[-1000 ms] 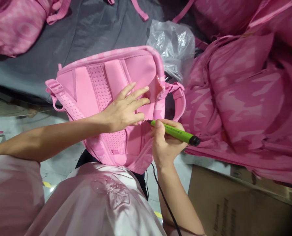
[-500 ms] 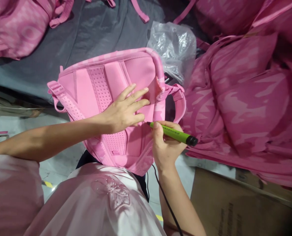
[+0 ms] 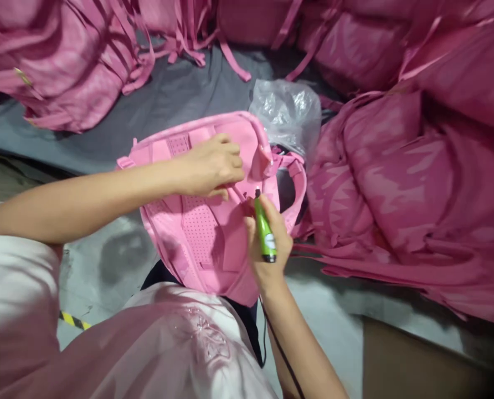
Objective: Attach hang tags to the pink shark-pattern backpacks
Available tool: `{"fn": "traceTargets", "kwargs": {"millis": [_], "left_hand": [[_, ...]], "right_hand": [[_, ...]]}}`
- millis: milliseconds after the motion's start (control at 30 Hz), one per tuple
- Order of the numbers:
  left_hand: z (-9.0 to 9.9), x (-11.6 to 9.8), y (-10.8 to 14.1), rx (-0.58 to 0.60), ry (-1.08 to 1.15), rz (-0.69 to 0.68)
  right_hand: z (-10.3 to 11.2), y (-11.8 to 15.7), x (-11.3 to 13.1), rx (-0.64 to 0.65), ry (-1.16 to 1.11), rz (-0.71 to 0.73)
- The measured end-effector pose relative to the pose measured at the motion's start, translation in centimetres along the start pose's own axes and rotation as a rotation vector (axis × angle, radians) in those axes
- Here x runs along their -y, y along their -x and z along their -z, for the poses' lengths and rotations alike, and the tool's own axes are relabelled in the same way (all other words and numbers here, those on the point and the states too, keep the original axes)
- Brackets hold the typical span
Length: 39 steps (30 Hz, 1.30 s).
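A pink backpack [image 3: 203, 233] lies against my body with its padded, perforated back panel facing up. On the upper part of that panel rests my left hand [image 3: 214, 166], its fingers curled closed on the backpack's padding; the fingertips are partly hidden. My right hand [image 3: 272, 233] grips a green marker [image 3: 262, 224] with black ends, its narrow end pointing away from me, close above the panel. Near that end a small dark mark [image 3: 245, 194] shows on the pink surface. The backpack's top handle loop [image 3: 300, 183] sticks out on the right.
A clear plastic bag [image 3: 286, 113] lies just beyond the backpack on a dark grey cloth [image 3: 147, 113]. Pink camouflage backpacks [image 3: 396, 166] are piled at the right, and more backpacks [image 3: 85, 66] stand at the back left. A cardboard box [image 3: 413, 360] is at the lower right.
My left hand has gone from spread flat to curled. My right hand has turned the marker more upright, its tip now further up the panel. The view has tilted up.
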<state>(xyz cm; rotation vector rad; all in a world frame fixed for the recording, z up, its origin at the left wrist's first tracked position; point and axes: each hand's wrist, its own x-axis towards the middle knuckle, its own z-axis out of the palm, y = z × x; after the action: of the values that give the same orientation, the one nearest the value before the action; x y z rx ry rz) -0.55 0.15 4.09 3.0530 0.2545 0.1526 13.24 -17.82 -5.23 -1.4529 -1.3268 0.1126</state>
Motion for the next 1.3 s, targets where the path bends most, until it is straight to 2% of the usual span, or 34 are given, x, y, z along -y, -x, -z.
{"fn": "traceTargets", "kwargs": {"millis": [133, 200, 267, 300, 400, 500, 567, 633, 733, 800, 867, 967, 1133, 1200, 1300], "left_hand": [[3.9, -5.8, 3.6, -0.118, -0.067, 0.094], [5.6, -8.8, 5.7, -0.206, -0.111, 0.175], [5.8, -10.5, 7.4, -0.268, -0.132, 0.247], [5.2, -10.6, 8.1, -0.262, -0.126, 0.268], [1.5, -8.3, 9.4, -0.138, -0.093, 0.253], [-1.4, -4.6, 10.5, -0.098, -0.144, 0.180], [-1.7, -2.9, 11.7, -0.129, -0.188, 0.160], [-1.1, -2.0, 13.4, -0.154, -0.201, 0.176], [0.0, -1.7, 16.0, -0.175, -0.174, 0.243], [0.4, -2.1, 16.9, -0.200, -0.142, 0.311], [0.6, -2.6, 16.4, -0.246, -0.111, 0.407], [0.7, -3.0, 13.0, -0.272, -0.068, 0.493], [-1.4, -0.9, 6.6, 0.024, -0.026, 0.405], [-2.6, 0.2, 5.6, 0.073, -0.056, 0.431], [-3.7, 0.8, 5.9, 0.077, -0.106, 0.427]], "right_hand": [[0.7, -0.2, 2.9, -0.083, 0.065, 0.295], [1.8, -0.2, 4.4, -0.048, 0.074, 0.359], [2.5, -0.2, 5.0, 0.056, 0.105, 0.359], [2.4, -0.2, 4.9, 0.118, 0.112, 0.352], [0.8, 0.0, 2.9, 0.271, 0.085, 0.371], [-1.4, 0.3, 0.4, 0.306, 0.101, 0.400], [-2.3, 0.4, -0.7, 0.282, 0.135, 0.420], [-2.6, 0.4, -1.1, 0.267, 0.142, 0.456], [-2.8, 0.1, -1.1, 0.288, 0.135, 0.508], [-3.1, -0.1, -1.1, 0.298, 0.133, 0.524], [-3.5, -0.2, -1.1, 0.277, 0.149, 0.522], [-4.0, 0.2, -0.4, 0.248, 0.140, 0.517], [-4.5, 2.4, 1.9, 0.184, -0.010, 0.410], [-4.8, 3.0, 2.3, 0.201, 0.002, 0.401], [-4.9, 3.0, 2.0, 0.290, 0.005, 0.416]]}}
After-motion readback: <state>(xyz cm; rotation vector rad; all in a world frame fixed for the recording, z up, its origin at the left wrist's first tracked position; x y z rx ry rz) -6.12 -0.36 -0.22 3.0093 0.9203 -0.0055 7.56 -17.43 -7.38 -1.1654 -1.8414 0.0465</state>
